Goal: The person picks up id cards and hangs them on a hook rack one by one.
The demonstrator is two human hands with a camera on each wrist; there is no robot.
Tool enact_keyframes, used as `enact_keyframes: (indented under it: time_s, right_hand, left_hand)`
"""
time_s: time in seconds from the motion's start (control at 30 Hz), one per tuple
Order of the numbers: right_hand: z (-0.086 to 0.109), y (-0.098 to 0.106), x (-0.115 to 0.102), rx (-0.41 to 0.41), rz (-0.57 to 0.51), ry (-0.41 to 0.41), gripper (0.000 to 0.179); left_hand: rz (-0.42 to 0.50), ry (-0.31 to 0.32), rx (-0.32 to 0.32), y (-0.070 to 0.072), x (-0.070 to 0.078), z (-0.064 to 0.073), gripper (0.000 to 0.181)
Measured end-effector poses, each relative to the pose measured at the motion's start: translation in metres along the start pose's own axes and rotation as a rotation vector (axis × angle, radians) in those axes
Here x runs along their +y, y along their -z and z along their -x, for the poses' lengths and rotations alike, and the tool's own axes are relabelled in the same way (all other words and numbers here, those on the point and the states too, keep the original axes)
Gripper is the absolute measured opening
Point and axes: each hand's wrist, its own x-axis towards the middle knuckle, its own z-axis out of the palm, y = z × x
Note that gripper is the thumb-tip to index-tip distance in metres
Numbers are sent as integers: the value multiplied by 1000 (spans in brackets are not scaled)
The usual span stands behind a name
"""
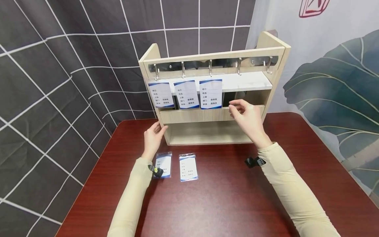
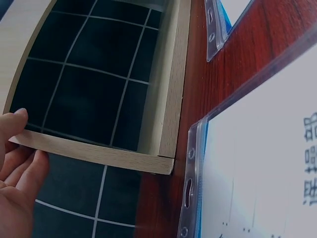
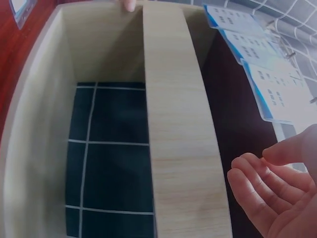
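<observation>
My left hand (image 1: 153, 136) holds the lower left side panel of a light wooden shelf unit (image 1: 193, 117); in the left wrist view, the thumb lies on one side of the panel's edge and the fingers on the other. Three badge cards in clear sleeves, a left one (image 1: 161, 95), a middle one (image 1: 186, 94) and a right one (image 1: 211, 94), hang from the hooks on the metal rail. My right hand (image 1: 247, 120) is in front of the unit, right of the hanging cards, its fingers loosely bent and nothing between them.
Two more badge cards, one (image 1: 188, 167) in plain sight and one (image 1: 163, 164) partly behind my left wrist, lie on the red-brown table (image 1: 225, 197). Two hooks, one of them a right-hand hook (image 1: 269, 65), carry no card. Dark gridded cloth (image 1: 112, 19) hangs behind and left.
</observation>
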Motion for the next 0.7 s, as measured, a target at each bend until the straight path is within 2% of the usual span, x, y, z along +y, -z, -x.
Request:
enact_keyframes:
  time_s: [0.2,0.7]
  right_hand:
    - [5,-10,5,-18,44,-6,19]
    - [15,-36,15,-86,63,-64,17]
  left_hand:
    - [-7,-12,15,-2,-1,0,36]
    - [1,20,38,-4,3,-3,34]
